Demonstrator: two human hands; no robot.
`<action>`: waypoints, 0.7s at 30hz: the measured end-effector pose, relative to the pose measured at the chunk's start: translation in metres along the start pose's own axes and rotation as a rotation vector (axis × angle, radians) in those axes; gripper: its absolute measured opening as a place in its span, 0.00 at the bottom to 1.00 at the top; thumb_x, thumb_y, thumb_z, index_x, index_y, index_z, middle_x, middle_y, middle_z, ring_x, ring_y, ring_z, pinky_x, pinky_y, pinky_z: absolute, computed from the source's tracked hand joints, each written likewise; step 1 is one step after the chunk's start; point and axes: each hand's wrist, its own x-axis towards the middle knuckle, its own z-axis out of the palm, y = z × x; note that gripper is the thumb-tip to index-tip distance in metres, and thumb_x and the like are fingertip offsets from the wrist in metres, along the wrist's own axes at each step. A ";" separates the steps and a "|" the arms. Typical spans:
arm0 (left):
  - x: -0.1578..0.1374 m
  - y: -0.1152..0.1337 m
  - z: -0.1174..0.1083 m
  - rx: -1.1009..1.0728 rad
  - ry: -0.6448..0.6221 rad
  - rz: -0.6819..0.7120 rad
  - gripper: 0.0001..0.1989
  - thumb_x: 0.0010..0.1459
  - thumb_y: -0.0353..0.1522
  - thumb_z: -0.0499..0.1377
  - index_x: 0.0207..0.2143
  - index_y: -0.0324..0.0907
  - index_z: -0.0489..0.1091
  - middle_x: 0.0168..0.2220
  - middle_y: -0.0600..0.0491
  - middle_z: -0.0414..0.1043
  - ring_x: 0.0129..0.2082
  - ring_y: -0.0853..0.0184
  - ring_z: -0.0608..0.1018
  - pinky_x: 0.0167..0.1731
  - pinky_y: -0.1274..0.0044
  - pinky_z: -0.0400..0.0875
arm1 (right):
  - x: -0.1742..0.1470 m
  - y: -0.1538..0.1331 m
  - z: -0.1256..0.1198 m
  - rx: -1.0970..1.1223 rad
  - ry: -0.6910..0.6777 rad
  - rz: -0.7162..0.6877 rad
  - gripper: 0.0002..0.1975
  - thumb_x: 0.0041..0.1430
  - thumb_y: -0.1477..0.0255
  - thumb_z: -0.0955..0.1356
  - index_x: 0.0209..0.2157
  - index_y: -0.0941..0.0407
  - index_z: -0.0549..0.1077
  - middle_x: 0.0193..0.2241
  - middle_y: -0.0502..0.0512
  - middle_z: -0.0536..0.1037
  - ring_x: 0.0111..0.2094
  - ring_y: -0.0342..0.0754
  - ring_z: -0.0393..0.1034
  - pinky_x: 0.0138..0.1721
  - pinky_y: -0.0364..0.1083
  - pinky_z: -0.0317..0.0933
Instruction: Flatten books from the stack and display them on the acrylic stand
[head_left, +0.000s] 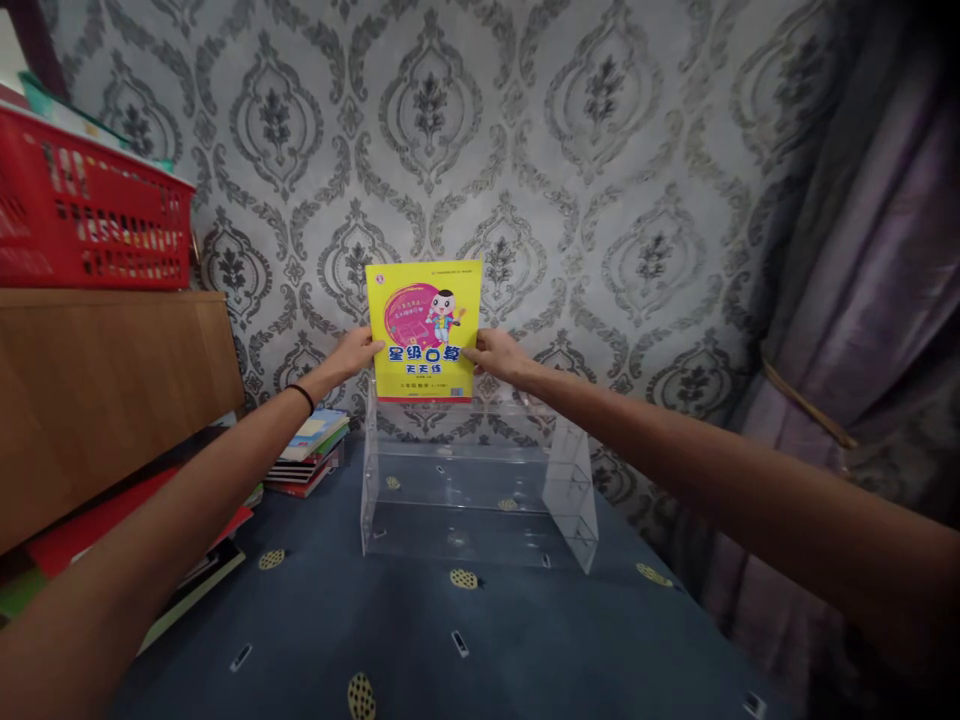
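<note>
A yellow workbook (pixel 424 330) with a pink circle and a cartoon child on its cover is upright between my two hands. My left hand (pixel 354 354), with a dark band on the wrist, grips its left edge. On the right edge, my right hand (pixel 501 356) pinches it with the thumb on the cover. Below and behind the book stands a clear acrylic tiered rack (pixel 465 480) on the table. The book's lower edge is at the level of the rack's top tier; whether it rests there I cannot tell.
A dark blue patterned cloth (pixel 405 640) covers the table. To the left lie a stack of books (pixel 313 450) and a red book or folder (pixel 105 515), near a wooden cabinet (pixel 112 390) with a red basket (pixel 97 200) on top. A purple curtain (pixel 825 400) hangs at right.
</note>
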 end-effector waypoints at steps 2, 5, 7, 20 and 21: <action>0.000 0.000 0.001 0.008 -0.005 0.015 0.16 0.51 0.34 0.57 0.41 0.38 0.75 0.35 0.50 0.81 0.38 0.60 0.81 0.33 0.75 0.76 | 0.001 0.002 0.001 -0.008 -0.013 0.021 0.10 0.65 0.76 0.68 0.47 0.59 0.77 0.45 0.60 0.83 0.42 0.53 0.80 0.33 0.43 0.76; -0.001 -0.001 0.002 0.017 -0.014 0.024 0.16 0.52 0.34 0.56 0.41 0.37 0.75 0.35 0.50 0.81 0.37 0.59 0.80 0.32 0.75 0.75 | 0.002 0.005 0.001 -0.017 -0.021 0.036 0.11 0.65 0.76 0.69 0.48 0.60 0.77 0.45 0.60 0.83 0.43 0.53 0.80 0.33 0.42 0.75; -0.001 -0.002 0.002 0.025 -0.015 0.022 0.15 0.52 0.34 0.56 0.40 0.37 0.74 0.34 0.49 0.80 0.34 0.60 0.80 0.29 0.76 0.73 | 0.003 0.006 0.001 -0.019 -0.027 0.040 0.11 0.65 0.76 0.69 0.48 0.60 0.76 0.46 0.61 0.83 0.43 0.53 0.79 0.32 0.41 0.75; -0.011 -0.009 0.003 0.127 0.035 -0.006 0.10 0.53 0.34 0.55 0.34 0.38 0.72 0.32 0.49 0.76 0.31 0.63 0.77 0.27 0.77 0.71 | 0.002 0.013 0.006 -0.028 -0.101 0.076 0.11 0.67 0.74 0.68 0.50 0.59 0.75 0.47 0.60 0.82 0.43 0.53 0.80 0.29 0.39 0.75; -0.011 -0.009 0.003 0.135 0.037 -0.014 0.09 0.53 0.34 0.55 0.33 0.38 0.72 0.31 0.49 0.76 0.31 0.63 0.77 0.26 0.77 0.71 | 0.002 0.013 0.006 -0.029 -0.102 0.080 0.12 0.67 0.74 0.68 0.51 0.59 0.75 0.48 0.61 0.82 0.44 0.53 0.80 0.29 0.40 0.75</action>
